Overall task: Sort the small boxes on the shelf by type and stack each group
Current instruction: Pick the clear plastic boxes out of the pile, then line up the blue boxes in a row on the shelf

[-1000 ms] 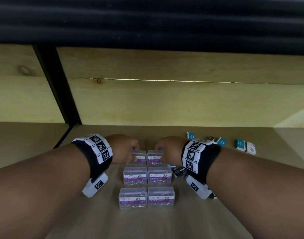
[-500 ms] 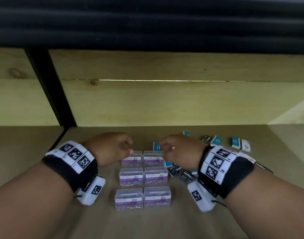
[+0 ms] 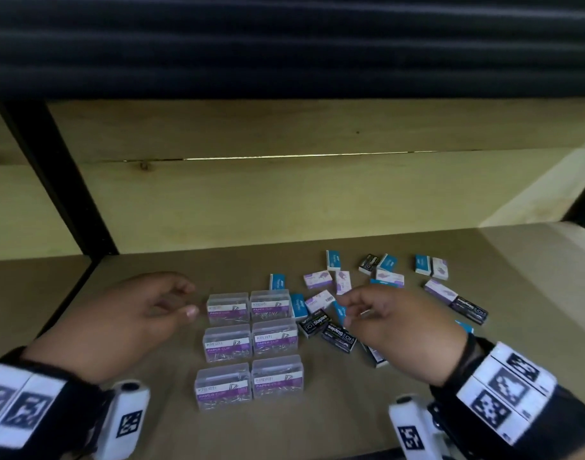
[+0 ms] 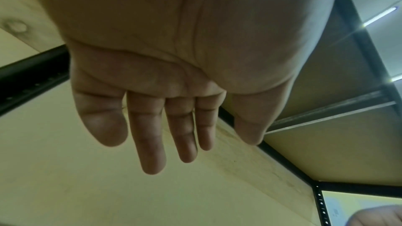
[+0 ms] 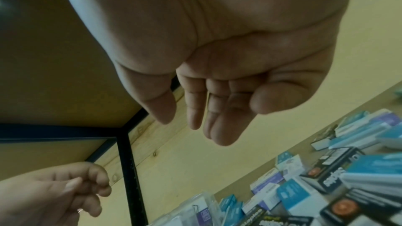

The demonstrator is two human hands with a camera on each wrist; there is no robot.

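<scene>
Left hand (image 3: 128, 322) hovers palm-down just left of clear paper clip boxes (image 3: 249, 346) (six, in two-by-three grid on shelf (image 3: 350, 416)), fingers relaxed, loosely extended, holding nothing. Right hand (image 3: 400, 330) hovers over scattered small staple boxes (image 3: 331, 327), fingers loosely curled, empty. Several boxes under right hand hidden; labels on far blue and purple ones too small to read

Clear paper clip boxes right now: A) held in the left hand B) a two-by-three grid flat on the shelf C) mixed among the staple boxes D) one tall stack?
B: six clear paper clip boxes sit in two columns of three on the shelf; both hands hold nothing.
</scene>
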